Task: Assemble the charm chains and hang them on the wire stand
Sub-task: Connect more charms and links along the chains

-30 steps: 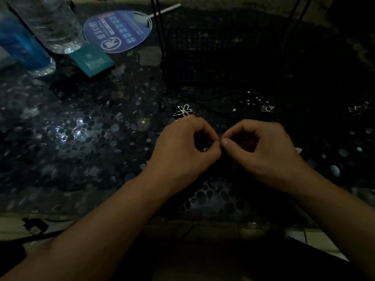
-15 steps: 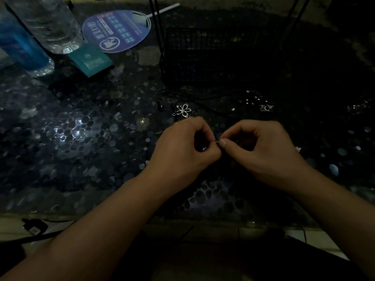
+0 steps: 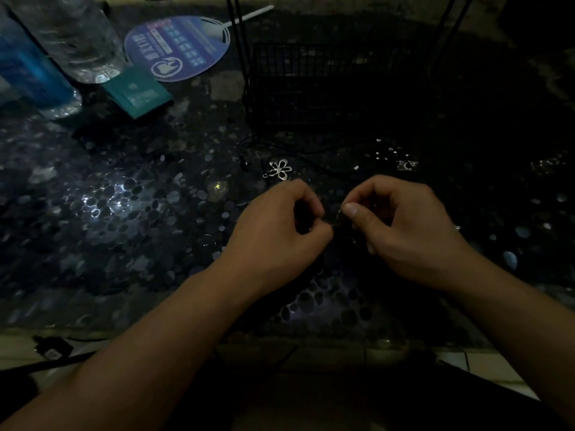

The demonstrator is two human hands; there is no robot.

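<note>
My left hand (image 3: 280, 231) and my right hand (image 3: 401, 225) hover close together over the dark pebble-patterned table, fingers curled, each pinching a tiny piece between thumb and forefinger. A small gap lies between the fingertips; the piece held is too small and dark to make out. A silver flower charm (image 3: 280, 169) lies just beyond my left hand, beside a thin black cord (image 3: 314, 164). A small square charm (image 3: 407, 165) and scattered bits lie beyond my right hand. The black wire stand (image 3: 326, 82) rises at the back centre.
Two plastic bottles (image 3: 74, 38) stand at the back left, beside a teal card (image 3: 138, 91) and a round blue hand fan (image 3: 177, 48). The table's front edge (image 3: 186, 334) runs below my forearms. A black cable (image 3: 49, 353) lies on the floor at the lower left.
My two hands have drawn slightly apart, opening a small gap between the pinching fingertips. Nothing else has moved.
</note>
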